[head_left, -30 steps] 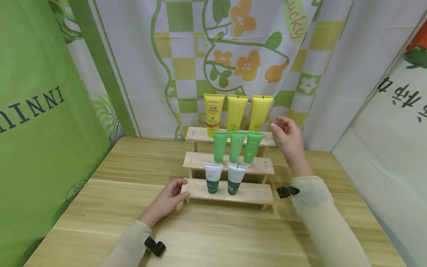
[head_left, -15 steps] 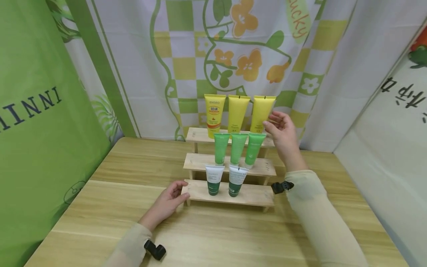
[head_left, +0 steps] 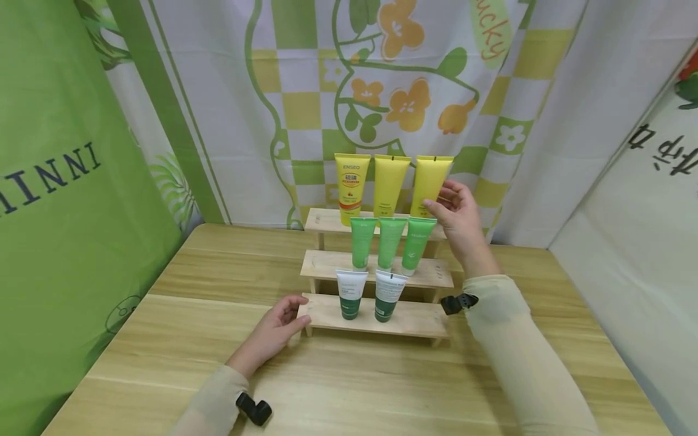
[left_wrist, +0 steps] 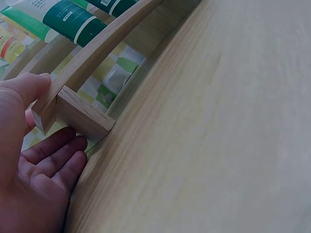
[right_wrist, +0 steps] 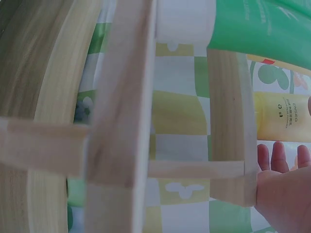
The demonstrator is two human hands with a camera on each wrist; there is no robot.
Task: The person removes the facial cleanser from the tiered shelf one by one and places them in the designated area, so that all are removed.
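Note:
A three-step wooden display stand (head_left: 417, 318) carries tubes on every step. My right hand (head_left: 462, 221) is at the rightmost yellow tube (head_left: 429, 181) on the top step, thumb on its front and fingers behind its right edge. In the right wrist view the lower part of that yellow tube (right_wrist: 282, 116) shows beside the fingers (right_wrist: 279, 158). My left hand (head_left: 272, 330) holds the left end of the bottom step. In the left wrist view its thumb (left_wrist: 36, 86) lies on the board's upper edge, with the other fingers beneath, near the wooden leg (left_wrist: 82, 114).
Two more yellow tubes (head_left: 351, 188) stand on the top step. Three green tubes (head_left: 362, 242) are on the middle one, and two white-and-green tubes (head_left: 350, 293) on the bottom one. The stand rests on a wooden table (head_left: 349, 387) before a patterned curtain (head_left: 300, 91).
My right hand has moved left from beside the stand to the rightmost yellow tube, bringing its thumb across the front. The left hand stays at the bottom step's end.

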